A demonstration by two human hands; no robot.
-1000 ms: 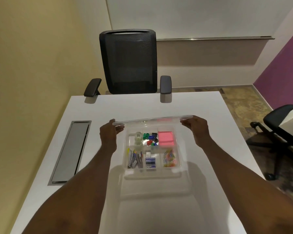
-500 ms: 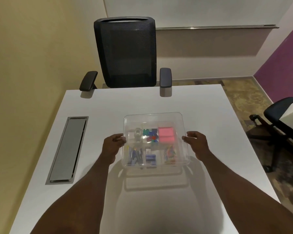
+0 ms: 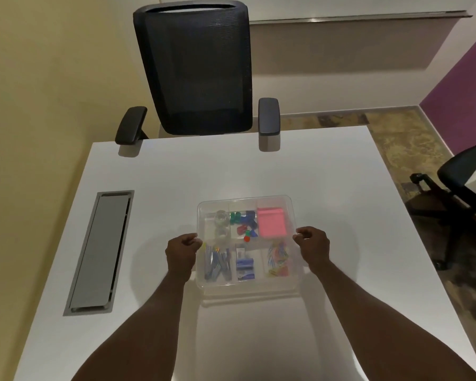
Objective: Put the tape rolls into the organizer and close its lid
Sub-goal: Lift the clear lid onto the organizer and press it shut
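Note:
A clear plastic organizer [image 3: 297, 281] sits on the white table [image 3: 176, 188], divided into several compartments. Its transparent lid [image 3: 245, 202] lies flat over it. Through the lid I see two clear tape rolls [image 3: 221, 218] in the back left compartment. My left hand [image 3: 180, 250] pinches the lid's left edge, and my right hand [image 3: 312, 243] pinches its right edge.
Other compartments hold coloured clips [image 3: 245, 224], pink sticky notes [image 3: 271, 222], staples [image 3: 216, 264] and paper clips [image 3: 278, 261]. A grey cable hatch [image 3: 99, 251] is set into the table's left. A black office chair [image 3: 195, 70] stands behind the table, another chair [image 3: 465, 177] at the right.
The lid, held raised at the organizer's far side a second ago, has come down flat over the organizer. Both hands moved nearer along its sides.

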